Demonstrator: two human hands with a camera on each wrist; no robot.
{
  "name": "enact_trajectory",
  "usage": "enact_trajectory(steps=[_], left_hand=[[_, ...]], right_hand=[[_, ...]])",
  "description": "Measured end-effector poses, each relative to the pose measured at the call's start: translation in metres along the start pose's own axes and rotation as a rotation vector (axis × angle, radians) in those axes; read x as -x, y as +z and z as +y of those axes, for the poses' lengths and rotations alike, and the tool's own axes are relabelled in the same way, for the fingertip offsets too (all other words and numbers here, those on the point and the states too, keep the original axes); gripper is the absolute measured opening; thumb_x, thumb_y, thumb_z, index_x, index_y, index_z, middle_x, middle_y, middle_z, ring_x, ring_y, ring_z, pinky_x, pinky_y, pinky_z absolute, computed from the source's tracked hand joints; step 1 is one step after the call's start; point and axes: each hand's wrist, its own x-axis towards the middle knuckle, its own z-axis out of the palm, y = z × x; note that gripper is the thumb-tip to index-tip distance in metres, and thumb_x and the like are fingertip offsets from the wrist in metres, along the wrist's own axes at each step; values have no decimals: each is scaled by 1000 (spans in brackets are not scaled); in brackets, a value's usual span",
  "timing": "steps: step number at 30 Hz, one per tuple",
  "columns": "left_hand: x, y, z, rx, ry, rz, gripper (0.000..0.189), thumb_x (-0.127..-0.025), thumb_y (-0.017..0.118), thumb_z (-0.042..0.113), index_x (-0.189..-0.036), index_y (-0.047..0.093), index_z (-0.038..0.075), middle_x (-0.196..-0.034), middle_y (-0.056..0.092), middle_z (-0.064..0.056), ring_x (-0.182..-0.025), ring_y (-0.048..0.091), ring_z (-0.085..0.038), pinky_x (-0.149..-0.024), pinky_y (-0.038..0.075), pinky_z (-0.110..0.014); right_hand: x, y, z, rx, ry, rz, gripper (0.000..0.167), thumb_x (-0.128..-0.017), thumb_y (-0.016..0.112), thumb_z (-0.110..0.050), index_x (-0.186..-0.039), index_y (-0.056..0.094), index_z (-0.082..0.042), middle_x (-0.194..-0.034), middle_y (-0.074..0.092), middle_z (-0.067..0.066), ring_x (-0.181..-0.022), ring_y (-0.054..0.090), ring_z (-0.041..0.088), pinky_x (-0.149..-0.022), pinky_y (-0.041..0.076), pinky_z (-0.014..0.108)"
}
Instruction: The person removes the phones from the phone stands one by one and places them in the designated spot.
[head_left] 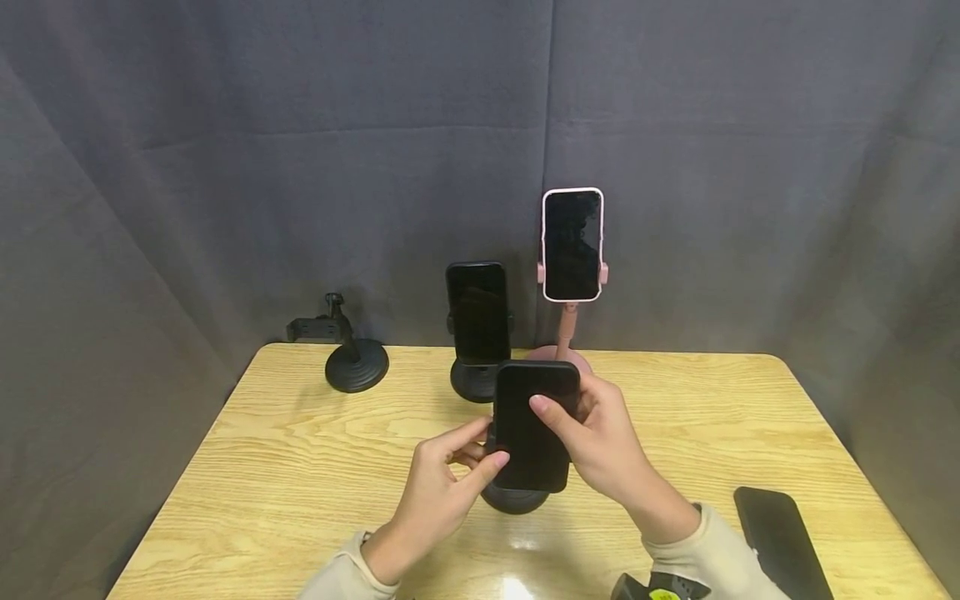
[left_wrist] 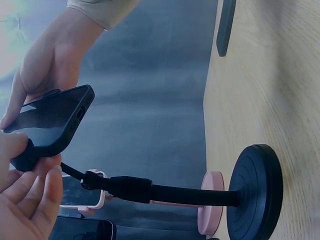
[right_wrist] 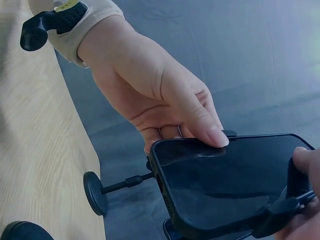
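A dark smartphone (head_left: 532,462) sits screen toward me on a black phone stand (head_left: 516,502), with black clamp arms at its two long edges. My left hand (head_left: 441,479) grips the lower left edge, thumb on the front and fingers at the clamp arm (left_wrist: 29,156). On the upper right, my right hand (head_left: 607,437) holds the phone, its thumb lying over the screen and its other fingers partly hidden behind. In the left wrist view, the stand's thin pole (left_wrist: 195,195) leads to a round black base (left_wrist: 256,192). Most of the clamp is hidden behind the phone.
Behind stand a black stand holding a phone (head_left: 478,312) and a pink stand holding a white-framed phone (head_left: 573,246). An unloaded black stand (head_left: 357,365) is at the back left. Another dark phone (head_left: 780,537) lies flat by my right forearm. A grey curtain (head_left: 375,125) hangs behind the table.
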Motion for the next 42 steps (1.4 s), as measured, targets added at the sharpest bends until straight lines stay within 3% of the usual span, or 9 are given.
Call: enact_trajectory(steps=[16,31,42], left_hand=[[0,3,-2,-20,16,35,30,-93,72,4,-122,69,-2,-101,77,-14,-71,67,-3,-67,60,-25],[-1,13,-10,-2,94,124,23,-101,58,2,-120,68,-4,-100,76,-19,-76,66,-1,-64,60,-26],[0,21,-16,-34,183,143,21,-101,57,2,-118,67,-2,-97,78,-16,-85,75,-14,-72,62,-27]], right_hand=[[-2,3,1,19,-38,28,28,-95,62,8,-122,60,9,-118,65,-6,-97,74,11,-79,64,34],[-1,5,0,3,-12,42,25,-95,62,8,-119,59,12,-110,69,-10,-93,76,11,-76,65,34],[-1,5,1,15,-15,50,25,-95,62,8,-120,60,12,-109,70,-12,-93,75,10,-75,65,34]])
